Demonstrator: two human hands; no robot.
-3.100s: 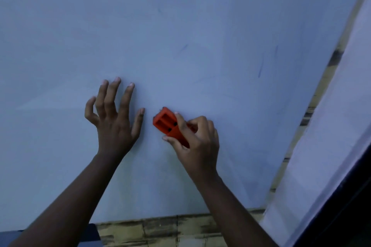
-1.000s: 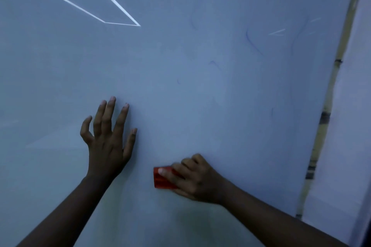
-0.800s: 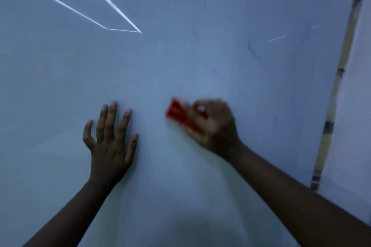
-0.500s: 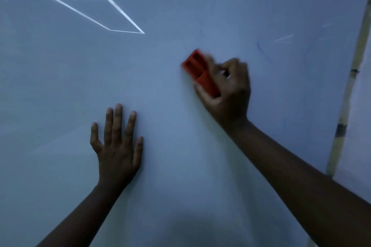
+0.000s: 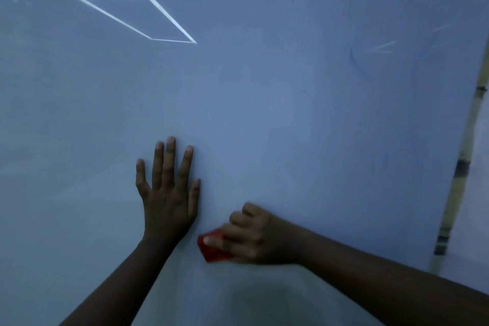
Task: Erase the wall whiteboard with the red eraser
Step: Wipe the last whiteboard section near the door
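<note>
Head view, right hand (image 5: 251, 238) gripping half-hidden red eraser (image 5: 211, 249), left hand (image 5: 166, 193) splayed flat on whiteboard (image 5: 264, 114).

Single head view, close, facing the whiteboard (image 5: 264, 103) squarely, slightly downward

red eraser (image 5: 211, 249) mostly hidden under right hand (image 5: 251, 235), only its left corner shows, blurred. right hand motion-blurred too. both forearms cut off by bottom and right frame edges. whiteboard (image 5: 264, 114) runs past top and left edges. faint blue marks (image 5: 356, 59) upper right too smeared to read.
</note>
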